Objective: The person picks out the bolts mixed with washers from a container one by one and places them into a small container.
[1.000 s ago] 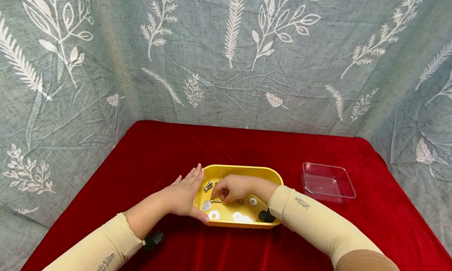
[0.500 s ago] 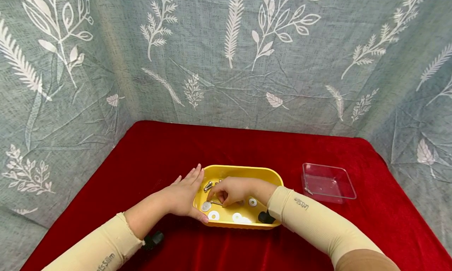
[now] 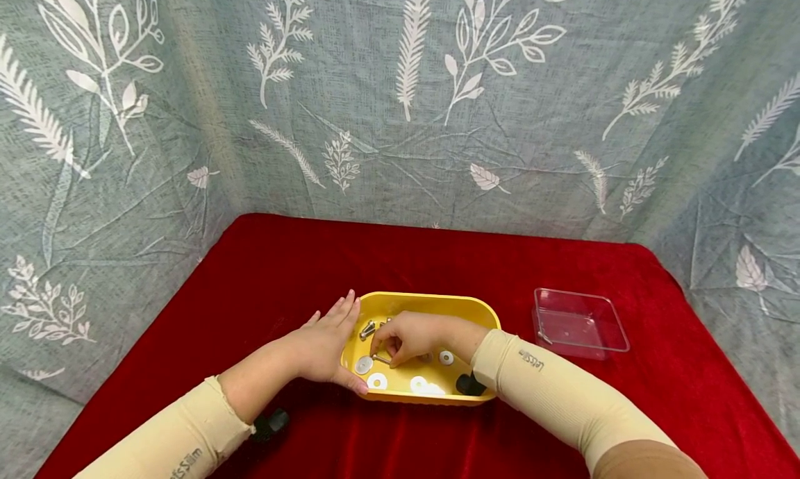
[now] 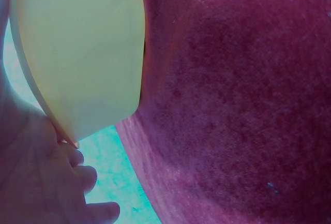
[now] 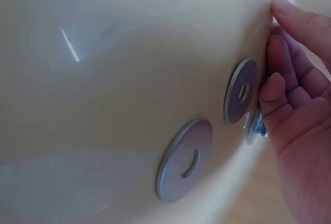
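A small screw (image 3: 382, 360) is low in the yellow bin (image 3: 431, 296), near its left end. The right hand (image 3: 415, 333) seems to pinch it by its two ends, with the thumb at one and a finger at the other, maybe because it is too thin for a whole-hand hold. Just beside the screw is a flat disc (image 3: 364, 365), and near that, by the front wall, a washer (image 3: 377, 382). Some bolts (image 3: 367, 330) lie a bit farther back, and the bin's walls stop these loose bits from rolling off. The left hand (image 3: 325, 347) is spread against the bin's left end, its fingers straight and its thumb at the front rim, likely so the bin won't slide. The bin sits on red cloth (image 3: 300, 257), and the soft cloth may help it not to slip. Well apart, on the right, is a clear box (image 3: 612, 302) with a small metal bit (image 3: 544, 337) at its left side, too small to name. Behind it all hangs a leafy curtain (image 3: 375, 139).
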Motion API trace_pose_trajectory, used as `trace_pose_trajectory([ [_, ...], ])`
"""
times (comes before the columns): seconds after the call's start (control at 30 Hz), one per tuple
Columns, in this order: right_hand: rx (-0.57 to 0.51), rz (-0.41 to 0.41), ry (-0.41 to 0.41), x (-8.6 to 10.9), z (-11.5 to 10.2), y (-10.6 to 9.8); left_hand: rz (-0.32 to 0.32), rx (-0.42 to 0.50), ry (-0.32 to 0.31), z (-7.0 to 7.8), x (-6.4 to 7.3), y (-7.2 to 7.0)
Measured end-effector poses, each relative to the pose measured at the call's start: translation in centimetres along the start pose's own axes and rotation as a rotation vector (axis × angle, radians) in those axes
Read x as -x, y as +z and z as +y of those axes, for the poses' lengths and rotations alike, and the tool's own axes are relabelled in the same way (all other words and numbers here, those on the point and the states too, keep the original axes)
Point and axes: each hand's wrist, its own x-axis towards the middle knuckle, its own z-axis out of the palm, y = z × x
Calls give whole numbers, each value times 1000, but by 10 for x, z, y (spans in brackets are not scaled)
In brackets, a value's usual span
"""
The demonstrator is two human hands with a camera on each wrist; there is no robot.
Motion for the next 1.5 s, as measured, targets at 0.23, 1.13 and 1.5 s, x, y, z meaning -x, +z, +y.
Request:
trace_pose_trajectory([
  [0.23,-45,16,15,2,1,-3,2,6,3,-1,-1,1],
  [1.13,-214,229,-78,32,-7,-46,-2,10,-7,1,-1,0],
  [1.5,-239,334,-34,67,1,-70,8,12,-8,1,-1,0],
])
